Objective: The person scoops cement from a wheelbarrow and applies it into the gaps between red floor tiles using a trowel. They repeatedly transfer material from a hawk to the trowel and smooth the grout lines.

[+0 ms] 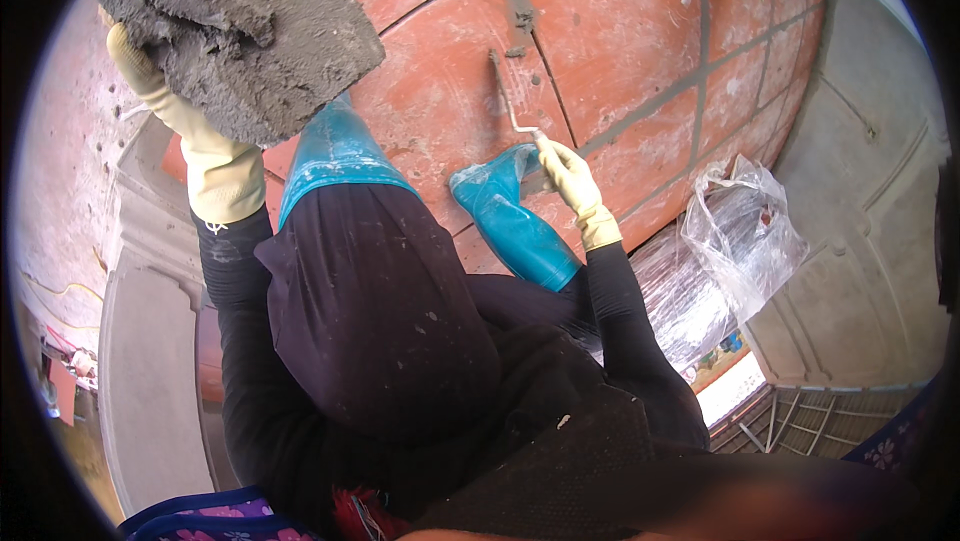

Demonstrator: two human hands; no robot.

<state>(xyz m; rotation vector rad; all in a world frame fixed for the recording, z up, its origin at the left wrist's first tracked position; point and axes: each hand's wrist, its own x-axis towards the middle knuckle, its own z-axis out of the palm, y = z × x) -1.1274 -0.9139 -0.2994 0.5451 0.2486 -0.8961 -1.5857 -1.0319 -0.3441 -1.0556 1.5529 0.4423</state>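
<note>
My left hand [200, 136], in a cream rubber glove, grips the edge of a mortar board [335, 61] at the upper left. Wet grey mortar [215, 16] is heaped and smeared over the board. My right hand [574, 186], gloved alike, is closed around the handle of a slim pointing trowel [514, 119]. The trowel's narrow blade points away from me, over the red tiles [620, 21] beside a dark joint. Whether the blade touches the tile, I cannot tell. Grey mortar fills several joints, while others show as dark lines.
My turquoise rubber boots [520, 241] are on the tiles between my hands. A bundle in clear plastic [740, 231] lies to the right, before a grey moulded wall [850, 201]. Grey moulded masonry [155, 361] stands at the left.
</note>
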